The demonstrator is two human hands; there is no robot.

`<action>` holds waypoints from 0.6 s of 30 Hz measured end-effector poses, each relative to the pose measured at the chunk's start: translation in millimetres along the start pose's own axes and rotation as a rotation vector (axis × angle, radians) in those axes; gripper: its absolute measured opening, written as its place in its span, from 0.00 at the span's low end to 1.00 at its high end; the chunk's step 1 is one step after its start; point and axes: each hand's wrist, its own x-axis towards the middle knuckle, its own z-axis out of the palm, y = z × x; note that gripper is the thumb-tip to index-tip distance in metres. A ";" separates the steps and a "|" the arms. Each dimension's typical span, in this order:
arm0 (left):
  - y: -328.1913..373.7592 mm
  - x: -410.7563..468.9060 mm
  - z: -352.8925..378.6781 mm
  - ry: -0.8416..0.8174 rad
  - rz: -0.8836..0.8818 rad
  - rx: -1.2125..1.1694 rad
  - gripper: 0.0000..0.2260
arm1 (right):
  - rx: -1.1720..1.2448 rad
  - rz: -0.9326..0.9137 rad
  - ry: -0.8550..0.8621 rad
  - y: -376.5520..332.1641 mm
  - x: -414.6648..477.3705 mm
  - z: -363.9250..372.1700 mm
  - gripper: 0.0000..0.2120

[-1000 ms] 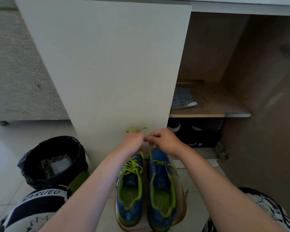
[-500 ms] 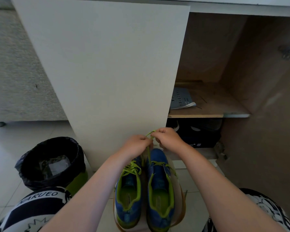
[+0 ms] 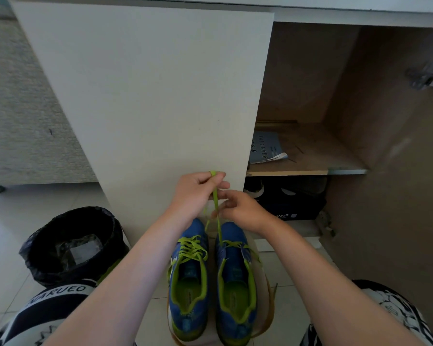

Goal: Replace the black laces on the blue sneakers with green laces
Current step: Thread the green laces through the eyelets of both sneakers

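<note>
Two blue sneakers with green lining stand side by side on the floor, toes away from me. The left sneaker (image 3: 189, 278) carries a full run of green lace. The right sneaker (image 3: 235, 280) has a green lace (image 3: 215, 197) through its front eyelets only, and the ends rise taut from the toe. My left hand (image 3: 195, 193) pinches the lace ends high above the toes. My right hand (image 3: 240, 211) pinches the same lace lower down, just above the right sneaker's toe.
A white cabinet door (image 3: 150, 96) stands open right behind the hands. The cabinet shelf (image 3: 308, 171) holds a booklet (image 3: 266, 151), with a dark shoebox (image 3: 293, 203) below. A black-lined waste bin (image 3: 70, 245) sits on the tiled floor at the left. My knees frame both lower corners.
My left hand has risen and pulled the lace ends upward. My right hand has dropped lower on the lace and shifted slightly right. The sneakers have not moved.
</note>
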 end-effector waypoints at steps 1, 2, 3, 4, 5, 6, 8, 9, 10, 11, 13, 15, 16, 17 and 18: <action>1.8 -0.1 -0.3 0.020 0.016 -0.009 0.06 | -0.019 0.033 -0.010 1.0 -0.3 -0.1 0.21; 2.8 0.1 -0.6 0.032 0.027 -0.026 0.07 | -0.044 0.067 -0.004 2.9 -0.4 -0.4 0.20; 3.4 0.7 -1.2 0.038 0.023 -0.059 0.09 | -0.066 0.088 0.007 4.8 -0.9 -0.9 0.20; 3.7 1.4 -2.5 0.034 0.002 -0.104 0.09 | -0.082 0.101 0.025 5.5 -1.6 -1.0 0.21; 3.9 2.1 -4.1 0.015 -0.031 -0.144 0.09 | -0.093 0.102 0.055 5.3 -2.2 -1.7 0.22; 3.9 2.9 -5.8 -0.020 -0.074 -0.151 0.09 | -0.101 0.098 0.096 4.6 -2.5 -3.1 0.24; 3.0 3.8 -10.0 -0.141 -0.124 0.073 0.13 | -0.098 0.053 0.164 2.8 -3.9 -5.9 0.32; 2.4 2.9 -10.9 -0.218 -0.116 0.273 0.14 | -0.086 0.011 0.168 1.7 -5.1 -7.0 0.35; 1.5 1.4 -11.2 -0.292 -0.088 0.459 0.15 | -0.084 -0.038 0.148 -0.3 -6.4 -7.3 0.37; -0.2 0.3 -10.9 -0.351 -0.052 0.588 0.16 | -0.105 -0.085 0.110 -1.5 -7.4 -7.4 0.37; -1.7 0.3 -10.0 -0.404 0.009 0.686 0.16 | -0.139 -0.150 0.018 -1.5 -6.9 -5.8 0.23; -0.3 2.2 -12.3 -0.378 0.043 0.768 0.16 | -0.082 -0.146 -0.005 4.0 -4.1 -4.2 0.05; 0.3 4.6 -15.3 -0.345 0.064 0.826 0.15 | -0.051 -0.122 0.014 6.0 -3.6 -4.6 0.03; -0.2 7.0 -19.7 -0.296 0.093 0.897 0.14 | -0.049 -0.075 0.040 6.7 -4.6 -6.7 0.06; -2.5 10.0 -25.1 -0.237 0.114 0.971 0.13 | -0.061 -0.031 0.058 6.3 -6.5 -9.8 0.08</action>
